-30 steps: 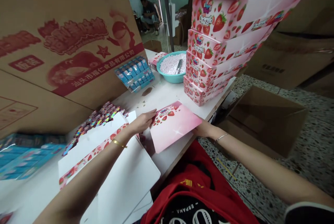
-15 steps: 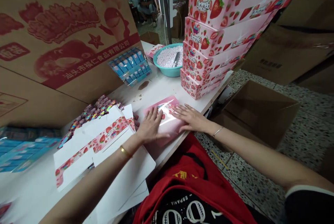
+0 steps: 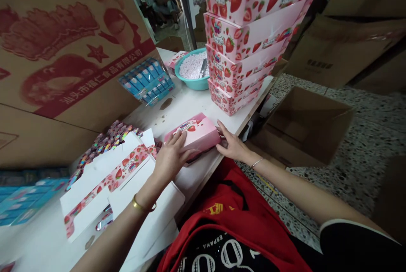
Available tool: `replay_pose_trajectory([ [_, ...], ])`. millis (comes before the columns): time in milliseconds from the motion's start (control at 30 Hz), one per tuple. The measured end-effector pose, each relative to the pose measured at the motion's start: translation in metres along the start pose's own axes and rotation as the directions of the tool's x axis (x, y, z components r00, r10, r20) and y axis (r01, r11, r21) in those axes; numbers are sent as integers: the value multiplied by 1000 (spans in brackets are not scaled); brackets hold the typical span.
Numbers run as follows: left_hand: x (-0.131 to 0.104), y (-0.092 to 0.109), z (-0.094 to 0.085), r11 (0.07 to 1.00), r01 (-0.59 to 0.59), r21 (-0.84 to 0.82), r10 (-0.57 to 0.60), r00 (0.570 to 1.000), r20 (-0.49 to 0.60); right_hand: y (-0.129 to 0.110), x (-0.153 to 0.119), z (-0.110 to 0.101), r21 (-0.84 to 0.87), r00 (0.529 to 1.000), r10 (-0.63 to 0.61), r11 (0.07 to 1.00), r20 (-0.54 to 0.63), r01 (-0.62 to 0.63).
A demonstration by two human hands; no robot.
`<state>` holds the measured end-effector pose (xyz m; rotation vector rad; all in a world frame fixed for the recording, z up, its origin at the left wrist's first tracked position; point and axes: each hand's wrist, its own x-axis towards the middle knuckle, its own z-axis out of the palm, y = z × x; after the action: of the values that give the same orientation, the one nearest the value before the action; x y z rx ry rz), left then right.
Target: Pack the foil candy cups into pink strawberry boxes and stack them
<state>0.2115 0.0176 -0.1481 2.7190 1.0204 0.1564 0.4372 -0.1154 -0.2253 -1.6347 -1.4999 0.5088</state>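
"What stands out at this moment?"

"A long pink card box with a strawberry print (image 3: 198, 134) has a raised, folded shape. It lies on the white surface (image 3: 187, 107), close to the edge nearest the person, printed face up. That makes it a body with sides rather than a flat sheet, though the lower near side looks dark and perhaps not fully closed."

"Where are the hands?"

"The left hand (image 3: 169, 155) is at the box's left end, fingers over the top and thumb stretched along the near side. Its grip is wide, laid on the card rather than closed around it. The right hand (image 3: 234, 147) is at the right end, its grip also wide, thumb and forefinger apart. The fingertips seem to touch the card, but I cannot tell how firmly."

"And around them?"

"To the left, white card sheets with a strawberry-printed strip (image 3: 91, 174) overlap one another, beside a heap of small sweets in shiny wrappers (image 3: 108, 138). Farther along the same near edge stands a tall stack of pink strawberry boxes (image 3: 222, 69), apart from the folded one. Just beside the stack is a round teal basin (image 3: 194, 86) of pale pieces."

"Anything below?"

"An open brown cardboard carton (image 3: 304, 124) sits on the speckled floor, past the surface's edge. Its bottom is too dark to make out."
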Motion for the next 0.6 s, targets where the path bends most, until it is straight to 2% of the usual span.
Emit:
replay_pose_trajectory([
  [100,-2,4,0,999,41,5,-41,999,-12,-11,3,-1,-4,993,117,993,23,-117],
  [200,-3,9,-1,996,83,23,-83,997,1,-19,5,-7,-18,986,155,988,61,-154],
  [433,3,32,-13,981,135,142,-143,989,42,-18,4,-11,-69,994,54,997,91,-47],
  [600,4,36,-18,968,147,205,-161,986,53,-9,5,-5,-61,995,-74,995,60,78],
])
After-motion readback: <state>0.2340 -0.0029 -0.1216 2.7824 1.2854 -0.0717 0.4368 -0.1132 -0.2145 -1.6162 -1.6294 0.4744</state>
